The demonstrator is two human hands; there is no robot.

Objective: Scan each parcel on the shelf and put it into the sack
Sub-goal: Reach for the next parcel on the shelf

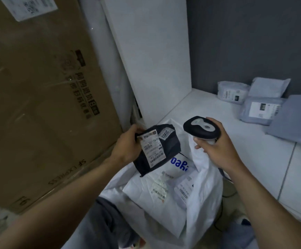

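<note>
Navy plastic mailer parcel (156,148) w/ white label sits pinched in L hand (126,146), label tilted toward black-and-grey handheld scanner (201,129), gripped in R hand (216,148): prob. mid-scan. Both hover over open white plastic sack (205,194) for quick drop. Grey poly parcels (259,108) wait on white shelf (218,119).

navy parcel (164,150), white sack (205,194), grey mailers (259,112)

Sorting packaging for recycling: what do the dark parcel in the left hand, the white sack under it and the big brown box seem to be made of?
Dark navy soft parcel: likely thin plastic film, faintly glossy; it creases and bears a paper label. White sack: probably plastic, perhaps woven; limp, crumpled walls. Big brown box: cardboard, matte, ink printed straight on it.
</note>
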